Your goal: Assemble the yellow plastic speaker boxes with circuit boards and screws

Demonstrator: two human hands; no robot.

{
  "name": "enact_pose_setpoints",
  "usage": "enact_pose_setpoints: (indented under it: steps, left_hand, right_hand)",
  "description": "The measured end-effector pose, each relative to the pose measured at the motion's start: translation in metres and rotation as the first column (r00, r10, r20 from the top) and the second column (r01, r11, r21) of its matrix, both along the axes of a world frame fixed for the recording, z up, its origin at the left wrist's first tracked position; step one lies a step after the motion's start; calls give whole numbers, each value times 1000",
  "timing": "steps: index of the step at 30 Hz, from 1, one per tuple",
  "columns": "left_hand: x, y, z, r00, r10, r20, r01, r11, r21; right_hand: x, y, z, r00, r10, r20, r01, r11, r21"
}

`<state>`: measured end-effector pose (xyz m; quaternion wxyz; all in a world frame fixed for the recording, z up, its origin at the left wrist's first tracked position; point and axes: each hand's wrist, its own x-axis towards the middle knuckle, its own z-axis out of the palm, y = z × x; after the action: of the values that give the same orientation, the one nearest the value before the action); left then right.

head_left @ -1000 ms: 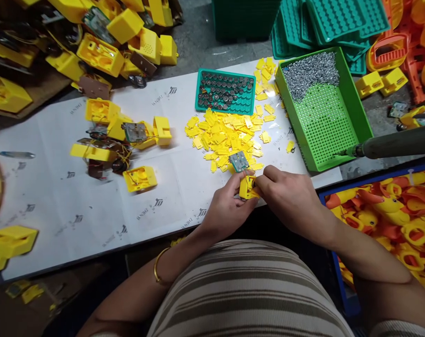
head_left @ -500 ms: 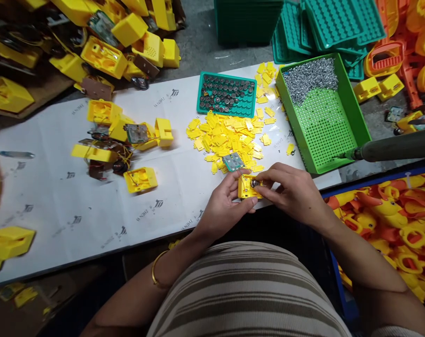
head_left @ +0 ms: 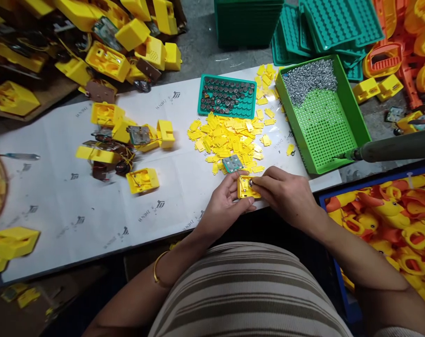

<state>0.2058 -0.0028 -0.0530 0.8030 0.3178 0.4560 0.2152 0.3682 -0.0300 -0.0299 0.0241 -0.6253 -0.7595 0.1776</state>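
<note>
Near the table's front edge my left hand (head_left: 225,206) grips a small yellow plastic housing (head_left: 246,187) from the left. My right hand (head_left: 285,193) meets it from the right, fingers pinched on a small round metal button cell (head_left: 250,183) pressed into the housing. A small green circuit board (head_left: 232,163) lies just beyond the housing, at the edge of a heap of small yellow plastic covers (head_left: 229,138). A teal tray of button cells (head_left: 227,96) sits behind the heap.
A green basket (head_left: 352,107) with metal screws stands right. An electric screwdriver (head_left: 391,147) hangs over its near corner. Yellow housings with wires (head_left: 124,140) lie left, more are piled at back left. A blue crate (head_left: 345,285) of duck toys is at lower right.
Both hands lifted the housing slightly away from me and turned it face up. The right fingers brought a button cell onto it and now press it in.
</note>
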Motion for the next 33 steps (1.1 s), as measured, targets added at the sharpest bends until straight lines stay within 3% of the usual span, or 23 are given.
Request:
enact_pose_setpoints:
  steps: [4, 7, 10, 12, 14, 16, 18, 21, 26, 28, 30, 33]
  left_hand:
    - [-2, 4, 2, 996, 61, 63, -57, 996, -64]
    - [-2, 6, 4, 996, 71, 55, -67, 995, -69]
    - [-2, 6, 4, 999, 34, 27, -33, 998, -53]
    - [-3, 5, 3, 1000, 5, 25, -4, 999, -34]
    - [-5, 3, 3, 999, -23, 31, 23, 1000, -4]
    - [-7, 2, 3, 997, -67, 27, 67, 998, 16]
    - [-10, 2, 6, 992, -128, 15, 128, 992, 16]
    - [-13, 2, 9, 978, -208, -7, 208, 978, 3]
    - [-14, 5, 8, 968, -235, -90, 239, 970, 39]
    - [-14, 6, 6, 956, -254, -145, 267, 961, 71]
    - [-13, 6, 4, 940, -268, -209, 294, 950, 107]
    - [-13, 6, 1, 912, -219, -346, 309, 923, 230]
  right_hand:
    - [4, -10, -6, 982, 26, -187, -15, 998, 57]
    - [7, -15, -5, 925, 62, -374, -26, 995, 101]
    - [9, -16, -4, 849, -36, -527, 139, 978, 158]
    - [12, -14, -6, 778, -144, -612, 284, 949, 138]
    - [16, -7, -10, 704, -182, -686, 350, 930, 112]
    - [20, 4, -15, 692, -104, -714, 282, 950, 135]
    - [22, 16, -19, 737, 53, -674, 96, 979, 181]
    - [25, 33, -24, 749, 226, -622, -129, 972, 198]
    - [32, 40, -19, 710, 223, -667, -152, 975, 164]
    - [33, 37, -15, 680, 155, -717, -137, 987, 83]
    - [31, 32, -12, 604, -12, -797, -93, 992, -86]
    - [23, 21, -11, 362, -310, -879, -72, 931, -358]
